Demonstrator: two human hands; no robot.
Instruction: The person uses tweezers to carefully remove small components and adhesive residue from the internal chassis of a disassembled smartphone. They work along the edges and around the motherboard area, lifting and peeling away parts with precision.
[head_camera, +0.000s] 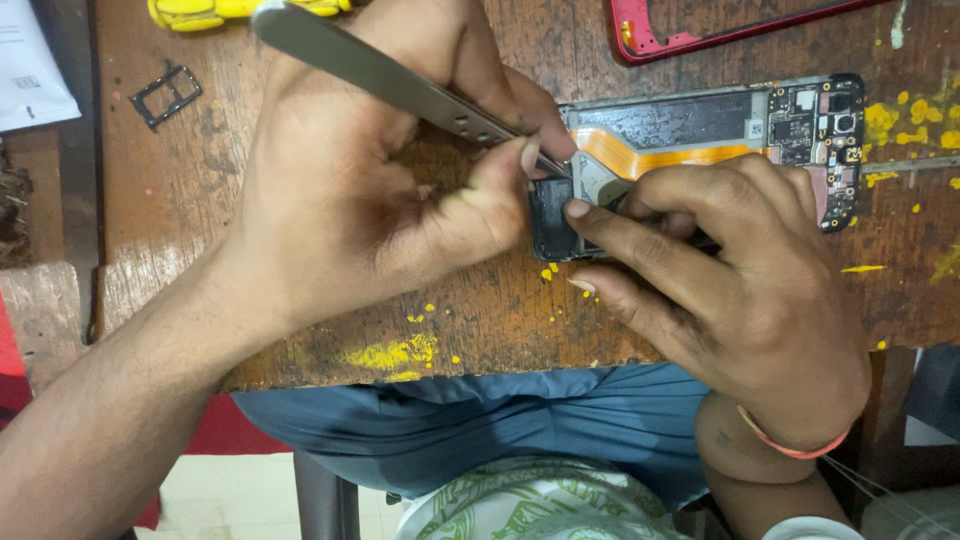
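Worktop (200, 200): worn brown wood, spattered with yellow paint, filling the upper two thirds of the frame.

Left hand (370, 170): centre left of the frame, closed around steel tweezers (380, 72), thumb and forefinger pinching them near the tips; the tips sit at the lower end of the opened phone.

Right hand (740, 290): centre right, an orange band at the wrist, fingers spread narrowly and pressing down on the phone's lower half, forefinger tip touching the dark bottom module.

Opened smartphone (700, 130): lies lengthwise in the upper right of centre, back cover off, showing an orange flex cable, a dark shield plate and the circuit board with camera parts at its right end.

Red phone frame (640, 40): top edge, right of centre, just above the opened phone, only partly in view.

Yellow object (200, 12): top edge, left; kind cannot be told.

SIM tray (165, 95): small, dark, two-windowed, upper left, well apart from the hands.
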